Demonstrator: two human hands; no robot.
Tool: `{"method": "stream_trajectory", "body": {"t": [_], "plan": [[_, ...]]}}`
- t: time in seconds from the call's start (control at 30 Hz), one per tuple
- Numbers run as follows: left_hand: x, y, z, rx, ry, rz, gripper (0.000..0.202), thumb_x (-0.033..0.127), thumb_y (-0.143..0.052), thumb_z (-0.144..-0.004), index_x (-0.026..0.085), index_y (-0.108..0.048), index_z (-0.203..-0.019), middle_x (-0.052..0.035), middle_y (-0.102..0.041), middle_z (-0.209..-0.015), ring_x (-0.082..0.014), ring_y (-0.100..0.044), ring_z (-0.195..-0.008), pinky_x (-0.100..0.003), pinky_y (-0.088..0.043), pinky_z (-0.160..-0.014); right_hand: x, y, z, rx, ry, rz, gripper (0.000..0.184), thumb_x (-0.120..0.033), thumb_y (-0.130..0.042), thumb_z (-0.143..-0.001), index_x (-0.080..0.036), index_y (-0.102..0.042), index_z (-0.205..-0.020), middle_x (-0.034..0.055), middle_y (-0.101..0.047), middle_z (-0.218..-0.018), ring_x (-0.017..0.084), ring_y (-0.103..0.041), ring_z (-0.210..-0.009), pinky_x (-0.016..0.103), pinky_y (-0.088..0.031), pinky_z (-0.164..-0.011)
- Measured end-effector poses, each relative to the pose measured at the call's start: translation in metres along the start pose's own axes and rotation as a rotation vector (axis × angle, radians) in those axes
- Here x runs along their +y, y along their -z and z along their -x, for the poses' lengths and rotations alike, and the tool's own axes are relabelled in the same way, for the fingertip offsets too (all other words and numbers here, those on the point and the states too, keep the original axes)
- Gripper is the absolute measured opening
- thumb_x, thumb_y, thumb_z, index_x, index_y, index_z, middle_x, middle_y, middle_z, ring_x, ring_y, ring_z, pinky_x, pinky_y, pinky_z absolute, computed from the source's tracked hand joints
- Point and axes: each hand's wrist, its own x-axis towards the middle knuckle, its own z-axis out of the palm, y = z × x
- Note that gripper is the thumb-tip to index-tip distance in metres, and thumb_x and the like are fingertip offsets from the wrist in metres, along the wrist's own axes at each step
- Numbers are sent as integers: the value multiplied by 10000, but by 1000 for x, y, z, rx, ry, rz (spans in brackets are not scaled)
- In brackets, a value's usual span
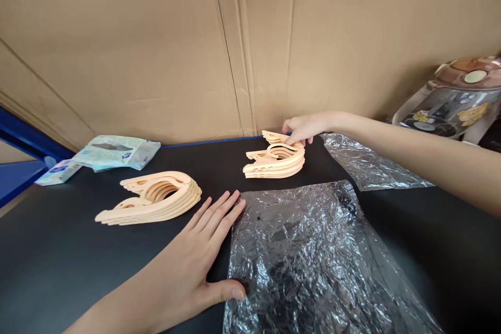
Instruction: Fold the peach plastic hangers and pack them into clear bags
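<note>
My left hand [199,255] lies flat with its fingers stretched out. Its thumb and fingertips rest at the left edge of a clear, crinkled plastic bag [305,250]. At the back, my right hand [303,128] has its fingers closed on the rear edge of a stack of peach folding hangers [277,167]; part of the grip is hidden. Another stack of peach folding hangers [156,206] lies flat to the left, a little beyond my left hand and apart from it. Both stacks hold several hangers nested together.
A second clear plastic bag [371,164] lies under my right forearm. Packs of tissues [117,151] sit at the back left, by a blue frame [23,138]. A large bottle with a strap [454,102] stands at the right. Brown cardboard [156,47] walls the back of the black table [47,255].
</note>
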Motion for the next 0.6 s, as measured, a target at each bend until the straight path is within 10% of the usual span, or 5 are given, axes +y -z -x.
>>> {"method": "stream_trajectory", "body": {"t": [0.6], "plan": [[0,0,0,-5,13,13,1036,702,-498,-828,230,74,-1551,-127,-141,-1612,-349,-196,-1463,-535,-240,-1168,14,-13,4,119,336,-132,181,-305,-552,-814,-178,-622,-921,63,-673,-936,201,-607,-846,321,-468,-683]]}}
